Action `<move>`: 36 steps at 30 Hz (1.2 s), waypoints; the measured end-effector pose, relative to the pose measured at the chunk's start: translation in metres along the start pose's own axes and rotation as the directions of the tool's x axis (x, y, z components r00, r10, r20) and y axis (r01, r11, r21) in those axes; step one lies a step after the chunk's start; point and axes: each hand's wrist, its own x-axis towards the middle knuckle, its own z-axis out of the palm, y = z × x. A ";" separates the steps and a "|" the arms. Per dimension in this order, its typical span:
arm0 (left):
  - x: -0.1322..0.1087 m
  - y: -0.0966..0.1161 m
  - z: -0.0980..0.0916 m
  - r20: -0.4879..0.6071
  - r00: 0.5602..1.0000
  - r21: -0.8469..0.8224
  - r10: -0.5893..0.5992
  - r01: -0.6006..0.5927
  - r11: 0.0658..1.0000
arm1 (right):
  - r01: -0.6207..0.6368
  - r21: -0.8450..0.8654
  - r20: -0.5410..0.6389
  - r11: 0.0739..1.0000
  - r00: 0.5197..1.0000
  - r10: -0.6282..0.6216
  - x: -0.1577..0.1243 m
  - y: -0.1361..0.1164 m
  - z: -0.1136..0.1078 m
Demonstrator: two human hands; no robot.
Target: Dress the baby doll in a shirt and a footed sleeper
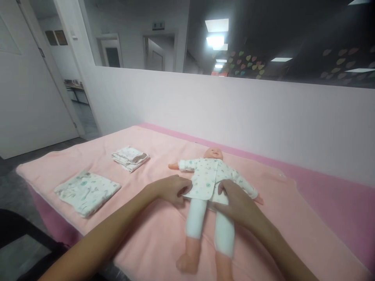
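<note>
Doll (pixel 213 153) in Printed Jacket (pixel 203 179) Lies Face Up Between Two Hands

A person's left grip (pixel 172 189) pinches the lower side edge of the pale, green-dotted jacket, fingers curled tight. The right grip (pixel 236 201) rests at the hem across from it, thumb and forefinger apart over the cloth; whether it pinches any fabric cannot be told. The doll's head lies beyond both grips, and its legs, in white leggings (pixel 197 218), reach back between the forearms. One doll arm stretches out just past the left grip; the other ends to the right of the right grip.

To the left of the left grip are two folded cloths, the nearer one (pixel 88 193) larger, the farther one (pixel 130 158) smaller. Beneath everything, a peach blanket (pixel 155 246) covers much of a pink surface (pixel 328 187), which meets a white wall (pixel 234 105) beyond the grips.
</note>
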 end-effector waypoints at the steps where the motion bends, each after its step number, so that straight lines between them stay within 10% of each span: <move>1: -0.001 -0.001 -0.001 0.002 1.000 -0.020 0.003 -0.003 1.000 | 0.024 -0.025 -0.052 0.999 0.998 -0.025 0.000 -0.001 0.006; 9: 0.019 0.020 0.007 -0.328 0.942 -0.194 0.076 -0.145 0.970 | 0.156 -0.154 -0.306 0.976 0.931 -0.197 0.001 -0.005 0.022; 19: 0.086 0.043 0.010 -0.401 0.916 -0.009 0.013 -0.018 1.000 | -0.246 0.188 -0.334 0.951 0.894 0.298 0.003 0.017 -0.027; 27: 0.152 0.029 -0.003 -0.335 0.859 -0.300 -0.387 0.292 0.908 | -0.149 -0.029 -0.333 0.988 0.934 0.131 0.001 0.004 -0.024; 36: 0.214 0.000 -0.009 -0.323 0.829 -0.260 -0.456 0.385 0.885 | 0.117 -0.143 -0.346 0.983 0.924 -0.160 -0.003 0.000 0.002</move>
